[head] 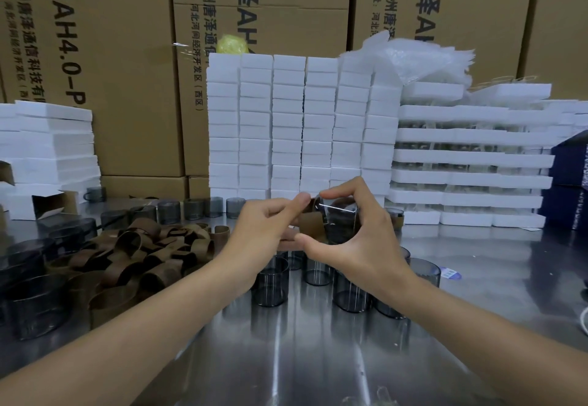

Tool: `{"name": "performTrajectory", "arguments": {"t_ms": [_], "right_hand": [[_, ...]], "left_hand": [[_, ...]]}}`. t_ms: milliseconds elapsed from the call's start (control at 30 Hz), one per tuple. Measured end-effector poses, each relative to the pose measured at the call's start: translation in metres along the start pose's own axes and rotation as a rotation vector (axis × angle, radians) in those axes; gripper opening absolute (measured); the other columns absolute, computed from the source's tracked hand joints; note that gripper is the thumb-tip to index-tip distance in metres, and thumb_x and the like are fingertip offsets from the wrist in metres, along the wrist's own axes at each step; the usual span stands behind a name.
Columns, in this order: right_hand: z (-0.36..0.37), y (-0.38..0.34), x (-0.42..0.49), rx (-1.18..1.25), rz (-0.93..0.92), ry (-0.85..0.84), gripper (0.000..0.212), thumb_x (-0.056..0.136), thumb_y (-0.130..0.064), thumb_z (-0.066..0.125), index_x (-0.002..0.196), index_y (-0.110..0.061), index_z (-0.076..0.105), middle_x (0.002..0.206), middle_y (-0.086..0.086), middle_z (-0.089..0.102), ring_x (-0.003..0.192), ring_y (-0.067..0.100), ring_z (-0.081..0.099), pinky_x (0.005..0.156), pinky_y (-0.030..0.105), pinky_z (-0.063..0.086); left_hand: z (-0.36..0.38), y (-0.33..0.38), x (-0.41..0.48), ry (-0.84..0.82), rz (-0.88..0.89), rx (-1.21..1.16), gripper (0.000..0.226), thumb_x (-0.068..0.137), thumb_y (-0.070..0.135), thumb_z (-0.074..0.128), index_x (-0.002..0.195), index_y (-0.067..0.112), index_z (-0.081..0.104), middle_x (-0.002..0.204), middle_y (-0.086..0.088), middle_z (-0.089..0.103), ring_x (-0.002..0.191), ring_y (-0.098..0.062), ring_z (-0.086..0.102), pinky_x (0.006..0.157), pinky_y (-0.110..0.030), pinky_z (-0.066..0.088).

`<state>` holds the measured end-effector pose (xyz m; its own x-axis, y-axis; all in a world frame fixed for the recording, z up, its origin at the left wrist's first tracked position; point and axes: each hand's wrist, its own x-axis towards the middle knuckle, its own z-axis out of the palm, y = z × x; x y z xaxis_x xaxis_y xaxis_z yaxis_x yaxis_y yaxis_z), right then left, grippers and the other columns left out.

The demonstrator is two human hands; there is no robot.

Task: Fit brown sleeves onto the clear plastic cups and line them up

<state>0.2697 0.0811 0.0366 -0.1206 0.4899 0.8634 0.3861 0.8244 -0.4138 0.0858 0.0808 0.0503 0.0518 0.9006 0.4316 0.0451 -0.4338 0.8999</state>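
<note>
The right hand (359, 246) grips a clear cup (340, 218) between thumb and forefinger above the desk's (286, 358) middle; the left hand (264, 224) pinches a brown sleeve (310, 222) touching the cup's left side; loose sleeves (143, 253) heap toward the left edge; bare cups (270, 284) stand beneath the hands.

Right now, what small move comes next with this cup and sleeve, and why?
Probably slide the brown ring-shaped sleeve further onto the clear plastic cup: the left hand pinches the sleeve at the cup's end, the right hand holds the cup sideways, sleeve barely on.
</note>
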Motion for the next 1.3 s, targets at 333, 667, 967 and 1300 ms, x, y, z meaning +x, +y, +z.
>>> {"name": "performTrajectory", "arguments": {"t_ms": [333, 667, 967, 1300], "right_hand": [[-0.001, 0.008, -0.002, -0.089, -0.071, -0.041, 0.061, 0.068, -0.05, 0.095, 0.112, -0.045, 0.053, 0.106, -0.016, 0.071, 0.1, 0.015, 0.071, 0.084, 0.04, 0.059], [0.002, 0.011, 0.0, -0.138, -0.108, -0.109, 0.059, 0.074, -0.055, 0.089, 0.117, -0.046, 0.05, 0.111, -0.021, 0.07, 0.103, 0.011, 0.071, 0.081, 0.036, 0.059], [-0.006, 0.007, -0.001, -0.132, -0.055, -0.302, 0.082, 0.077, -0.056, 0.081, 0.142, -0.059, 0.032, 0.139, -0.028, 0.057, 0.132, 0.003, 0.06, 0.108, 0.04, 0.054], [-0.009, 0.006, -0.004, -0.082, -0.105, -0.4, 0.079, 0.079, -0.045, 0.066, 0.151, -0.044, 0.034, 0.127, -0.016, 0.068, 0.105, 0.023, 0.071, 0.092, 0.047, 0.057]], "left_hand": [[-0.001, -0.007, 0.002, -0.052, -0.292, -0.294, 0.043, 0.069, 0.06, 0.092, 0.099, 0.028, 0.088, 0.1, -0.003, 0.084, 0.088, -0.018, 0.081, 0.076, -0.03, 0.065], [-0.004, 0.003, 0.0, -0.05, -0.309, -0.264, 0.055, 0.068, 0.061, 0.092, 0.107, 0.022, 0.087, 0.103, -0.003, 0.084, 0.087, -0.017, 0.081, 0.075, -0.032, 0.065], [-0.006, 0.007, -0.005, -0.196, -0.48, -0.373, 0.046, 0.079, 0.04, 0.09, 0.109, 0.007, 0.078, 0.103, -0.02, 0.079, 0.081, -0.032, 0.079, 0.065, -0.035, 0.064], [-0.003, 0.006, -0.006, -0.295, -0.447, -0.375, 0.028, 0.085, 0.036, 0.086, 0.097, 0.011, 0.086, 0.093, -0.011, 0.077, 0.08, -0.03, 0.079, 0.065, -0.035, 0.064]]}}
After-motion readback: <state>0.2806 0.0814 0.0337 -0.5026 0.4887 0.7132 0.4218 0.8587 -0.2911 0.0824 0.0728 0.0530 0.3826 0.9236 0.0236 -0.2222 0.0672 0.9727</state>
